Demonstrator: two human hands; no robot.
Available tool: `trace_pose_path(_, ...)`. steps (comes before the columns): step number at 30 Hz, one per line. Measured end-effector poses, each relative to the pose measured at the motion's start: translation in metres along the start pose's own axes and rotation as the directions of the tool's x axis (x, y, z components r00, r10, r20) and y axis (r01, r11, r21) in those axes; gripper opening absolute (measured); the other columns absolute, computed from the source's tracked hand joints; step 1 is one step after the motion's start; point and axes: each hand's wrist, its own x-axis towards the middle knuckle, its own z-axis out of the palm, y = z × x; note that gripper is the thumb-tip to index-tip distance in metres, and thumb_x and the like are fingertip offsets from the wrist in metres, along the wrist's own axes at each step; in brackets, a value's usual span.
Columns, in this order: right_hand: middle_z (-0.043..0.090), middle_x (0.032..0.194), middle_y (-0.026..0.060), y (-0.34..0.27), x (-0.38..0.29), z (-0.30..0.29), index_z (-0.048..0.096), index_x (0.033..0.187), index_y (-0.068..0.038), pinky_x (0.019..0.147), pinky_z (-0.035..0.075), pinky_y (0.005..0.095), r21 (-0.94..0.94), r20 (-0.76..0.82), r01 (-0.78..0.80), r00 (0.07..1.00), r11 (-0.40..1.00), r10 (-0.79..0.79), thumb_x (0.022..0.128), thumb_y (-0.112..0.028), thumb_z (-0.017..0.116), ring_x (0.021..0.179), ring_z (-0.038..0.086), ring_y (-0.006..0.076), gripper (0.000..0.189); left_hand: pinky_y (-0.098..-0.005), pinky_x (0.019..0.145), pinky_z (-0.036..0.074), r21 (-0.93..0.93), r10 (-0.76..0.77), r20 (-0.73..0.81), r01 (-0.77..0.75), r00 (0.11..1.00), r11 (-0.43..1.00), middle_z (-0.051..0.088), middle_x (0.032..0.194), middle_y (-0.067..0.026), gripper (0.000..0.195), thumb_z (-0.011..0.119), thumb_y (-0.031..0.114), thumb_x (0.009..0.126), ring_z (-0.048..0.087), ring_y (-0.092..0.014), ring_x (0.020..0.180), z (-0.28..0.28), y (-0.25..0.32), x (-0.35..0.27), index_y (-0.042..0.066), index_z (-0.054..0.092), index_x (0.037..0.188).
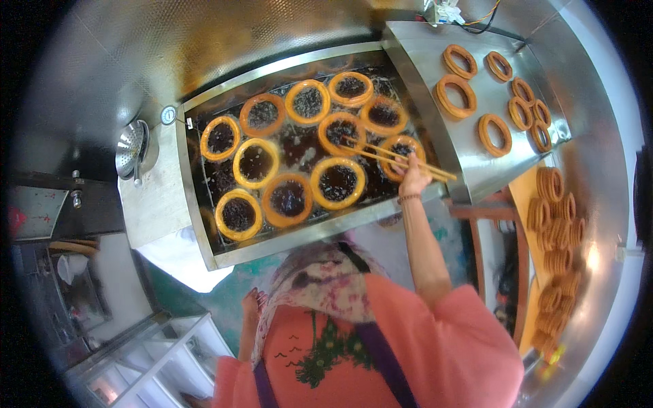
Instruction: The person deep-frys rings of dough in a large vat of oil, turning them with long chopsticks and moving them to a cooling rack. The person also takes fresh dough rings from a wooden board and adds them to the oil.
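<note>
My right hand [414,177] grips a pair of long wooden chopsticks [395,159] above the near right side of a fryer of dark oil [296,145]. The chopsticks' tips reach a browned dough ring [326,144]; whether they press on it I cannot tell. Partly behind the hand floats another dough ring [422,148]. Several more rings float around them, some paler yellow, such as one dough ring [361,191] near the front edge. My left hand [253,301] hangs low at my side by the apron [316,290]; its fingers are too small to read, and I see nothing in it.
Right of the fryer, several fried rings [495,135] lie on a steel draining tray [479,171]. Stacked fried rings [558,232] line a shelf further right. A perforated metal strainer [131,150] rests on the left ledge [153,204]. Below it hangs a white cloth [189,260].
</note>
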Motion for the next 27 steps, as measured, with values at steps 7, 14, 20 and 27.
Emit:
trace_pose_path(7,0.058,0.081,0.014,0.0,0.006,-0.037,0.051,0.091,0.003,0.062,0.057,0.0345,0.194,-0.079,-0.323,0.936,0.926,0.343,0.086,-0.012,0.051,0.074,0.062,0.0232,0.016,-0.0248,0.047,0.044,0.084,-0.05,-0.023,0.052,0.998,0.995,0.061,0.075,-0.0068,0.037,0.042,0.014,0.084,0.056,-0.014,0.062,-0.03,-0.036,0.024,0.007,0.047,0.119)
trace_pose_path(14,0.059,0.083,0.0139,-0.032,-0.006,-0.075,0.05,0.086,0.002,0.061,0.057,0.0364,0.252,-0.189,-0.257,0.932,0.933,0.308,0.085,-0.01,0.052,0.074,0.061,0.0228,0.013,-0.0236,0.047,0.043,0.148,0.01,0.043,-0.016,0.999,0.989,0.058,0.082,-0.0059,0.037,0.043,0.015,0.084,0.056,-0.015,0.062,0.001,-0.003,0.005,0.005,0.046,0.119)
trace_pose_path(20,0.059,0.082,0.0171,-0.028,-0.009,-0.081,0.051,0.089,0.005,0.055,0.057,0.0357,0.186,-0.209,-0.049,0.974,0.981,0.088,0.082,-0.007,0.057,0.072,0.062,0.0261,0.015,-0.0246,0.046,0.043,0.214,0.196,0.161,-0.228,0.967,0.95,0.058,0.081,-0.0068,0.037,0.041,0.011,0.083,0.058,-0.016,0.061,0.009,0.001,0.015,0.004,0.044,0.12)
trace_pose_path(27,0.06,0.08,0.0169,-0.082,-0.035,-0.051,0.052,0.085,0.006,0.051,0.057,0.0317,-0.101,-0.07,0.222,0.971,0.97,-0.229,0.08,-0.008,0.06,0.062,0.063,0.0251,0.016,-0.025,0.042,0.04,0.229,0.194,0.182,-0.233,0.964,0.945,0.06,0.082,-0.0084,0.036,0.042,0.014,0.085,0.057,-0.016,0.058,-0.005,-0.01,0.027,0.004,0.045,0.119)
